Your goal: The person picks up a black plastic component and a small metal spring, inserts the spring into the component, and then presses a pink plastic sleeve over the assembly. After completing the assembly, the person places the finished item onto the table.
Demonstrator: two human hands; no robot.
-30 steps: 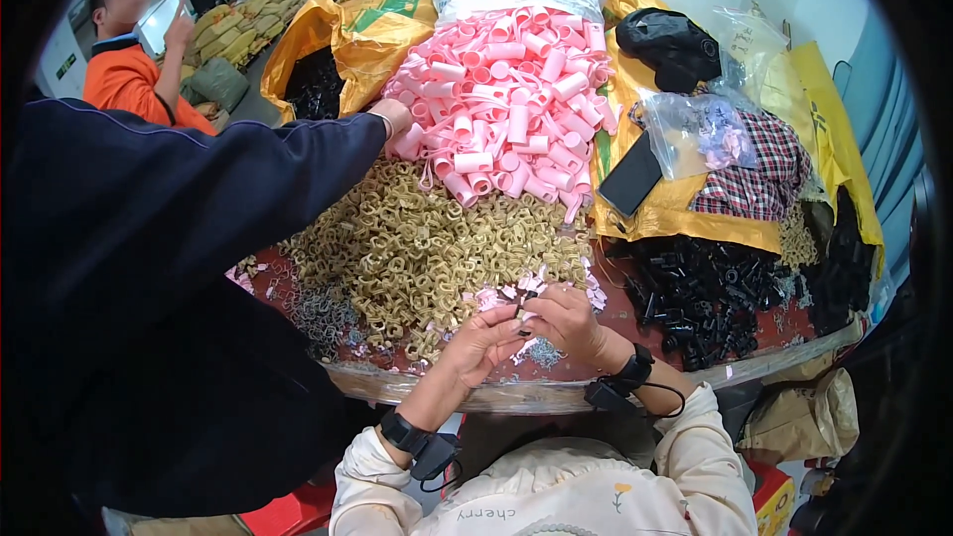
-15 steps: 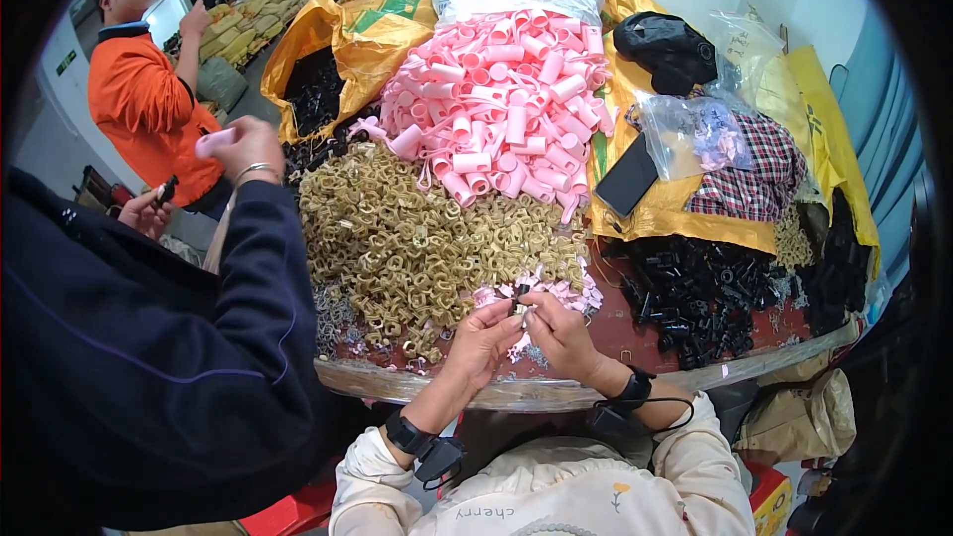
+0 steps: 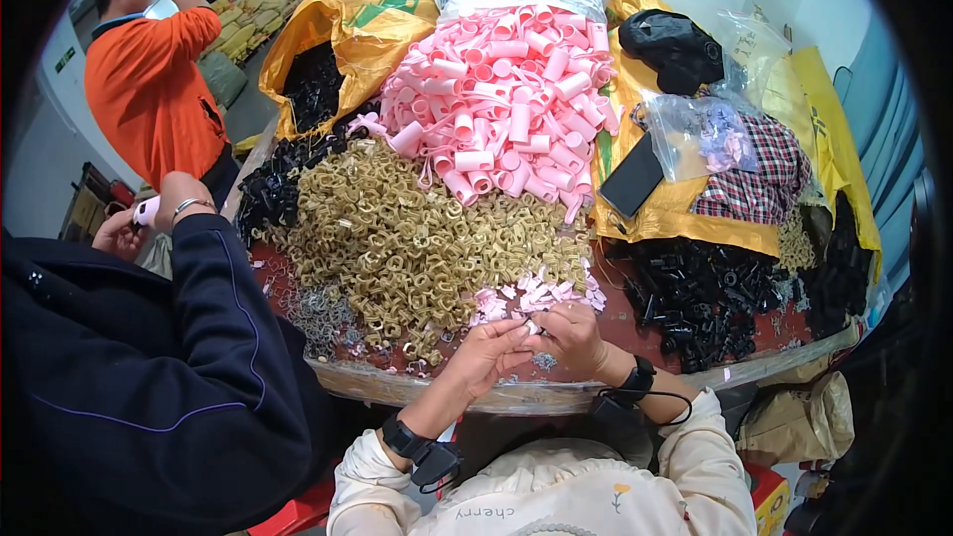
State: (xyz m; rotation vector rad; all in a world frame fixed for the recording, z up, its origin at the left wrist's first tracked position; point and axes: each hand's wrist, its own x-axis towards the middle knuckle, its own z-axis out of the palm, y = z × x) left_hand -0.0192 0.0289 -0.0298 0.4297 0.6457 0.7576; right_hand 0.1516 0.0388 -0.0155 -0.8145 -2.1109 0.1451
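Close to the table's near edge, my two hands meet over a small black-and-white part (image 3: 533, 328). My left hand (image 3: 486, 353) pinches it from the left with thumb and fingertips. From the other side, my right hand (image 3: 574, 339) closes on the same piece, its fingers curled. The fingertips cover most of the part, so its exact kind does not show. Just beyond my hands lies a scatter of small light-pink plastic pieces (image 3: 544, 290). Farther left spreads a big heap of tan ring-shaped parts (image 3: 397, 238).
Pink plastic tubes (image 3: 496, 109) are piled at the back. Black parts (image 3: 695, 288) lie at the right, below a phone (image 3: 631, 176) on a yellow sack. Small metal springs or clips (image 3: 316, 316) sit at left, beside a co-worker's dark sleeve (image 3: 223, 308). Another person in orange (image 3: 154, 99) stands behind.
My hands have come slightly nearer to me, and the black piece at my fingertips shows less. The neighbouring co-worker's raised hand with a pink tube has dropped to the left.
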